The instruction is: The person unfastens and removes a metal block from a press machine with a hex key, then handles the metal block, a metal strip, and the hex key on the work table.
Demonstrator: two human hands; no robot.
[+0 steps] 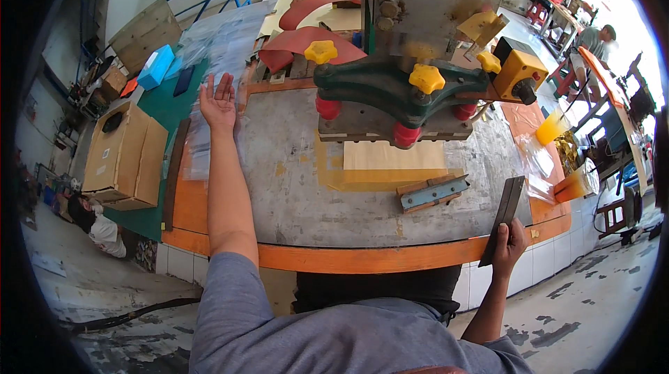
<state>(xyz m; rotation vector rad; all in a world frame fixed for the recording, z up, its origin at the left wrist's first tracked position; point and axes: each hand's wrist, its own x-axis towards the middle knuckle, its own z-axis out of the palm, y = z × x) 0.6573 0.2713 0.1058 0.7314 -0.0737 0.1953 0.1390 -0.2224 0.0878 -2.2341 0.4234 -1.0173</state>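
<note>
At the far left a cardboard box (124, 158) sits beside the bench, my left hand (218, 104) lies open and flat on clear plastic sheeting (209, 60) in the upper left, the press (401, 88) stands at centre, and at lower right my right hand (509, 245) grips a dark flat bar (505, 217) upright over the bench's orange edge (362, 259).

flat dark bar (504, 219) | upright, tilted | table's front-right edge
</note>
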